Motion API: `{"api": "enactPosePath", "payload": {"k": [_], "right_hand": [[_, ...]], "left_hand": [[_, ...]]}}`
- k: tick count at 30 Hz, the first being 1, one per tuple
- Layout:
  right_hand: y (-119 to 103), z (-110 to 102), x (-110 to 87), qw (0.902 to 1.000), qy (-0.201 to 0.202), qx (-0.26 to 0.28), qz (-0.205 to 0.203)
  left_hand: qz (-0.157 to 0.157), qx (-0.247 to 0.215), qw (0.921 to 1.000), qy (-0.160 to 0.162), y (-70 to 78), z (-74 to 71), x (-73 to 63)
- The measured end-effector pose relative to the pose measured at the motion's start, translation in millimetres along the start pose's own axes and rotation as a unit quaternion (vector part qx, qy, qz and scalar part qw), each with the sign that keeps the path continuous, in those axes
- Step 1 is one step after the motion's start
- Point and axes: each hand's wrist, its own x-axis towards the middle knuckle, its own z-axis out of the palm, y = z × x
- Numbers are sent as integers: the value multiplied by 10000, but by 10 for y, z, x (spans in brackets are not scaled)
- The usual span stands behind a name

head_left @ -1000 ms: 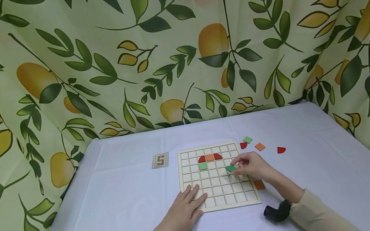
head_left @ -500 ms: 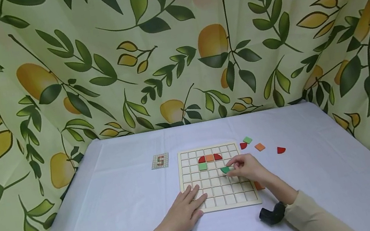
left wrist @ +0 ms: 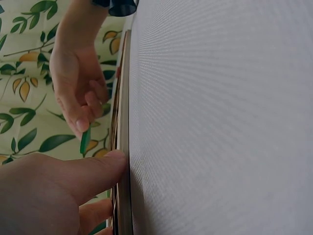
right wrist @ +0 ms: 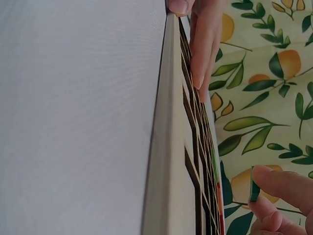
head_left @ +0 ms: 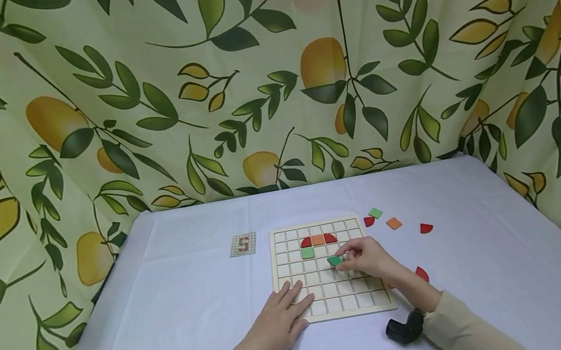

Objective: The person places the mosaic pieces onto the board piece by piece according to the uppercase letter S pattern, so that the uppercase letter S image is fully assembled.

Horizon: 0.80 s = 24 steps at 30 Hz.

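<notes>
A pale gridded board [head_left: 349, 301] lies on the white table. My left hand [head_left: 279, 319] rests on its near left corner with fingers spread; the thumb [left wrist: 105, 171] is at the board's edge in the left wrist view. Between thumb and fingertips my right hand [head_left: 367, 258] pinches a dark green piece with a rounded side [head_left: 335, 260]. The right wrist view shows this green piece [right wrist: 254, 190] edge-on, apart from the board. Set in the upper cells are a red rounded piece [head_left: 306, 242], an orange square [head_left: 317, 240], another red rounded piece [head_left: 330, 238] and a light green square [head_left: 308, 252].
Left of the board lies a small card [head_left: 243, 244] with a gridded S pattern. To the right are a light green square [head_left: 375, 213], an orange square [head_left: 394, 223] and red pieces [head_left: 426, 228]. Another red piece [head_left: 422, 274] is partly behind the right forearm.
My right hand has moved left over the board, carrying the green piece. A red piece beside the right forearm has come into view, while an orange one is now mostly covered. The left hand stays put.
</notes>
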Motion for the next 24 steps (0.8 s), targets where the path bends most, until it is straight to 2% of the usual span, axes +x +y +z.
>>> {"api": "enactPosePath", "payload": {"k": [8,24], "right_hand": [[-18,71,29,9995,97,169,242],[-50,207,94,9991,248,197,266]], "left_hand": [[-14,2,10000,-41,0,2,-2],[191,90,9997,80,5,-18,-14]]}}
